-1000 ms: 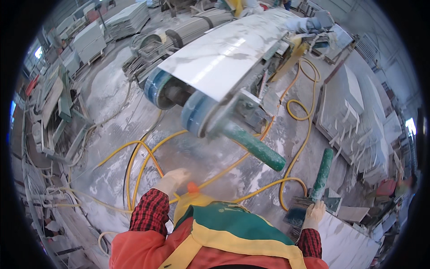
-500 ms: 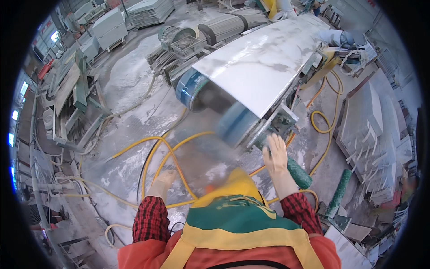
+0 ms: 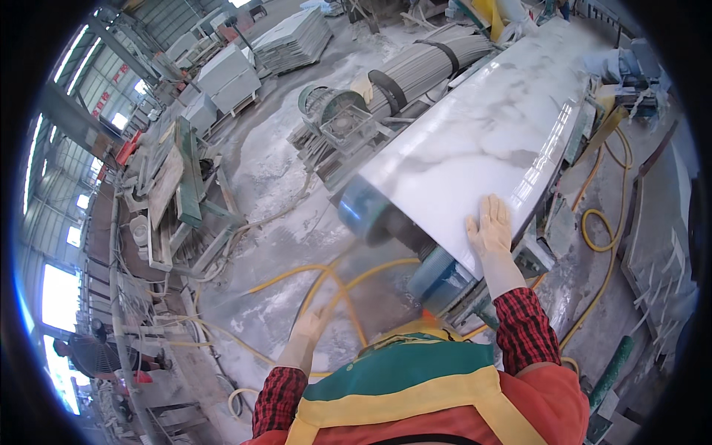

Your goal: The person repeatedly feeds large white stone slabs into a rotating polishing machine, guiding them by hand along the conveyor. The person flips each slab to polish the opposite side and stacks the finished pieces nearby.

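Note:
A long, glossy white slab with grey veining (image 3: 437,152) lies on a stand and runs away from me to the far right. My right hand (image 3: 491,228), in a cream glove, rests with its fingers stretched out on the slab's near end, by the right corner. Under that end sit blue plastic-wrapped rounded supports (image 3: 365,211). My left hand (image 3: 310,325), gloved as well, hangs low over the floor beside the yellow hoses (image 3: 348,293). Its fingers look loosely extended and somewhat blurred, with nothing visible in them.
A dusty motor (image 3: 334,111) and a strapped bundle of long strips (image 3: 426,63) stand left of the slab. Stone slabs (image 3: 660,245) lean at the right. A green frame rack (image 3: 189,178) stands at the left. Yellow hose (image 3: 597,215) curls along the floor on the right.
My right hand has moved from beside the slab's near corner up onto its surface. The whole view has shifted, and the slab appears closer. My left hand stays low over the hoses.

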Tool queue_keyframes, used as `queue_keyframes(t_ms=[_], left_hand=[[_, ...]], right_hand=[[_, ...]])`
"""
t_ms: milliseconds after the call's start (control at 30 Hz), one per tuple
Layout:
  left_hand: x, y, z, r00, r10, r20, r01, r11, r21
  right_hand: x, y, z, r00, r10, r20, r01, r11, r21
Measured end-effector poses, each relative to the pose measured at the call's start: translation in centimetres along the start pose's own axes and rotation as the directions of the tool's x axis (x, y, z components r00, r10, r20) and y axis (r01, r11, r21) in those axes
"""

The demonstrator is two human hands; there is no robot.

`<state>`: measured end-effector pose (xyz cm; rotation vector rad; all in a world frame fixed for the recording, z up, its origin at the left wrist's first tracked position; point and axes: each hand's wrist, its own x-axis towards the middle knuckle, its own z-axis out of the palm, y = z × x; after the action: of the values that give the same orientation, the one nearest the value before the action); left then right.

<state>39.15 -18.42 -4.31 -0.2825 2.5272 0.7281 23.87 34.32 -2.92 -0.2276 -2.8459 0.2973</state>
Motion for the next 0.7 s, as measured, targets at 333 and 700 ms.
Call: queue_keyframes(t_ms=[333,700], left_hand=[[13.7,17.1,-8.3,0.689,0.646,-0.329,-0.636,0.756,0.152],[29.7,32.3,-9.5,0.275,0.95,0.147,-0.879,0.187,0.438]], right_hand=[[-0.6,-2.2,-1.2,0.995,-0.035,-0.089,0.043,0.994,0.096],[-1.1,-3.1,-2.1,0.981,0.093,-0.17,-0.103,0.994,-0.047]])
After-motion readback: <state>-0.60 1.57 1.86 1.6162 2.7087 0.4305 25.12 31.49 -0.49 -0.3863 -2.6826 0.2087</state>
